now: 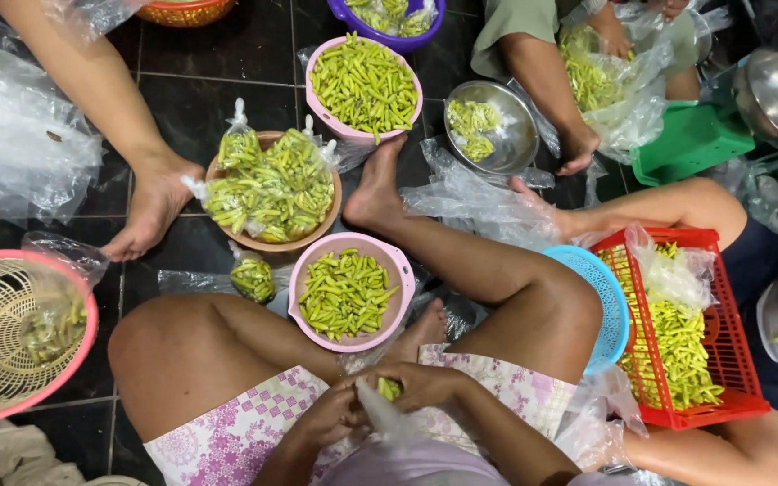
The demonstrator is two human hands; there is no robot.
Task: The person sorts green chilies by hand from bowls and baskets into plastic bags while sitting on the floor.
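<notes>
Sitting on a dark tiled floor, I hold a small clear plastic bag [380,416] of green chillies in my lap. My left hand [330,416] pinches the bag's left side and my right hand [420,385] closes over its top, where a few green chillies [390,388] show. Just beyond my knees stands a pink bowl [397,270] filled with loose green chillies [344,292].
A wooden bowl [328,225] holds tied bags of chillies; another pink bowl [317,101], a steel bowl [511,144], a red crate [731,360], a blue strainer [601,297] and a pink basket [11,342] surround me. Other people's feet [150,202] and legs sit close around.
</notes>
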